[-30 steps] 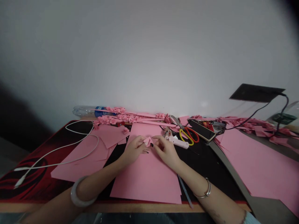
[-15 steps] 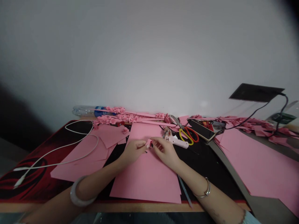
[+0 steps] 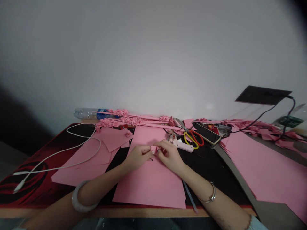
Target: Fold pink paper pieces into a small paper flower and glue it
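Observation:
Between my fingertips is a small folded piece of pink paper (image 3: 153,149), gripped from both sides above a large pink sheet (image 3: 150,185). My left hand (image 3: 138,157) pinches its left edge. My right hand (image 3: 169,156) is closed on the other side, fingers bent over the piece and partly hiding it. Just beyond my right hand lies a white glue gun (image 3: 183,145). Scissors with yellow and red handles (image 3: 197,139) rest behind the gun.
Pink paper flowers on stems (image 3: 134,121) line the wall, beside a plastic bottle (image 3: 87,113). A white cable (image 3: 59,150) crosses paper sheets on the left. A phone (image 3: 207,133) and more pink sheets (image 3: 266,169) lie right. A pale stick (image 3: 190,196) is near the front edge.
The small paper piece has turned between my fingers and shows a flatter pink face. My right fingers have shifted slightly over it; both arms stay almost where they were.

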